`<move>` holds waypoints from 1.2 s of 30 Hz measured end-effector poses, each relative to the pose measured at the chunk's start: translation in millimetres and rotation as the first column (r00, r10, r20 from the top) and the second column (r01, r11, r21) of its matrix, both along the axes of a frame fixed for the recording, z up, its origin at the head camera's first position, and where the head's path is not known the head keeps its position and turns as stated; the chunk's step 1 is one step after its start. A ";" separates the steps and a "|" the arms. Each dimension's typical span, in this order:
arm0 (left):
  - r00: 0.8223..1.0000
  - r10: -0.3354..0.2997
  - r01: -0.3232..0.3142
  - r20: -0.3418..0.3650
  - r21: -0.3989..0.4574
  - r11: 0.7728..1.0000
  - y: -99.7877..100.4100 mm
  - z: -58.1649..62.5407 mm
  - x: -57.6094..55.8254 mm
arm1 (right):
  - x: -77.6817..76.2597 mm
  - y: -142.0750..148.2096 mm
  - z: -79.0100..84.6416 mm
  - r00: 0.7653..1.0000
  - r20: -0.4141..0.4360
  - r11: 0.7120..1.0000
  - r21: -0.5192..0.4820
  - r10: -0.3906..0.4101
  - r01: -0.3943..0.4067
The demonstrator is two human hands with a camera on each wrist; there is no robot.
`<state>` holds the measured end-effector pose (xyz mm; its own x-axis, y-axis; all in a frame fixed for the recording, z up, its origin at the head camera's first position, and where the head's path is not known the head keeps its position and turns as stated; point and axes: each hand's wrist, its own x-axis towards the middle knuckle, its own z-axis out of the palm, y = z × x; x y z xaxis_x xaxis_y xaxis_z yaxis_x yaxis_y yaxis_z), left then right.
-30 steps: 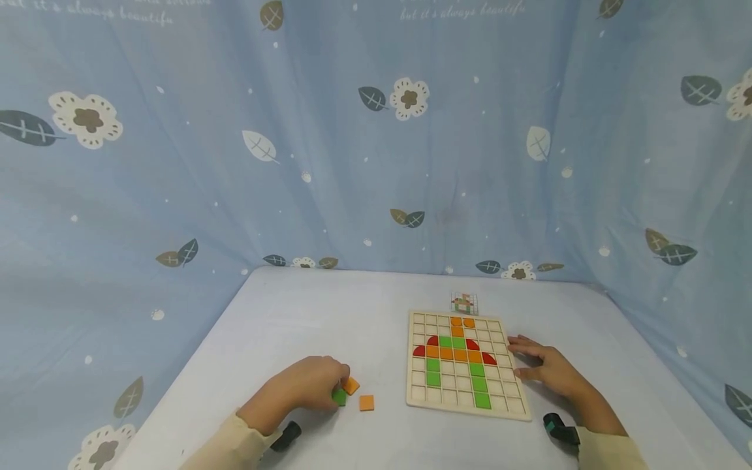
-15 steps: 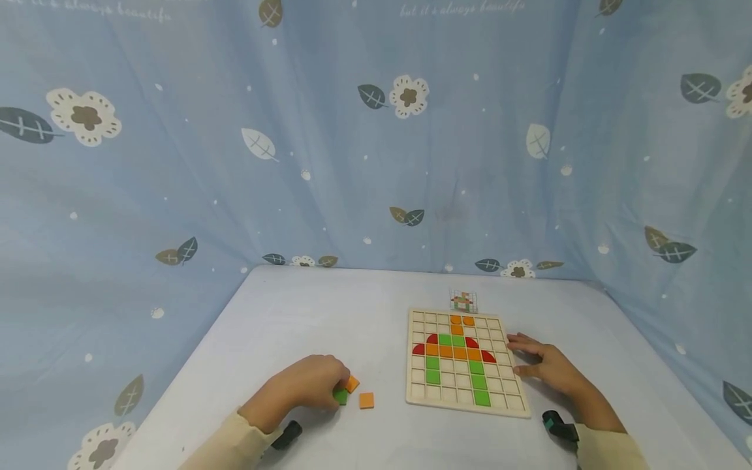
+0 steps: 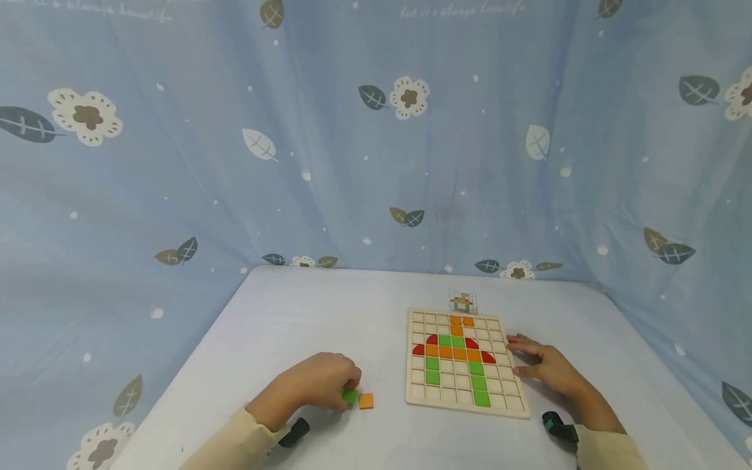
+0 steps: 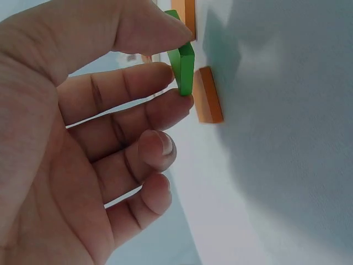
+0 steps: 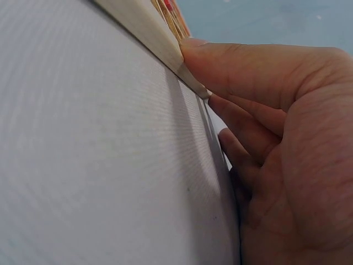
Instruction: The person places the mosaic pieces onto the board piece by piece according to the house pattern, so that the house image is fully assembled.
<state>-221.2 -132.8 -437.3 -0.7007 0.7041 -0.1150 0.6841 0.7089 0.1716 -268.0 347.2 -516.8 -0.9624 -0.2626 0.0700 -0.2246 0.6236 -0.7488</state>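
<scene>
My left hand [image 3: 323, 380] pinches a green square tile [image 4: 186, 72] between thumb and fingertips, tipped on edge close over the table. Beside it an orange square tile [image 3: 366, 401] lies flat. A second orange tile shows in the left wrist view near the fingers, mostly covered by the hand in the head view. The wooden grid board [image 3: 511, 403] lies to the right, bearing green, orange and red pieces. At its right edge my right hand [image 3: 549, 369] rests, fingers loosely extended; in the right wrist view the thumb [image 5: 220, 63] touches the board's rim.
Behind the board lies a small pattern card [image 3: 463, 302] with a similar coloured figure. A white cloth covers the table [image 3: 329, 307]. Blue patterned curtain [image 3: 329, 150] hangs at the back and sides. Black wrist devices show at both sleeves.
My left hand has shifted slightly right and taken up the green tile, which is now tilted and nearer the flat orange tile. The right hand and board stay put.
</scene>
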 end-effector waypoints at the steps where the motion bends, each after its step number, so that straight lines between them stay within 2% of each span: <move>1: 1.000 -0.008 0.008 -0.006 -0.001 1.000 1.3 -0.4 -0.3 | 0.2 -0.1 -0.1 1.000 0.005 1.000 0.001 -0.006 0.006; 7: 0.999 -0.018 0.017 -0.033 -0.024 1.000 8.2 -4.7 -3.0 | 0.6 -2.5 3.1 1.000 -0.007 1.000 0.000 -0.009 0.009; 13: 1.000 -0.003 0.003 -0.008 -0.057 0.998 8.9 -6.7 -3.5 | 2.6 -5.9 7.0 1.000 0.007 1.000 -0.006 -0.009 0.009; 20: 1.000 -0.013 0.011 -0.028 -0.061 0.998 10.9 0.1 -7.3 | 3.6 -7.3 8.8 1.000 -0.008 1.000 -0.008 -0.009 0.009; 36: 0.997 -0.009 0.002 -0.074 -0.106 0.994 50.9 5.1 -18.2 | 3.5 -3.3 2.9 1.000 -0.005 1.000 -0.004 -0.006 0.006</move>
<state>-239.4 -81.8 -432.1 -0.7063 0.6946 -0.1370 0.6960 0.7166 0.0449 -264.5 344.0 -513.9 -0.9635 -0.2568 0.0762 -0.2251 0.6218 -0.7501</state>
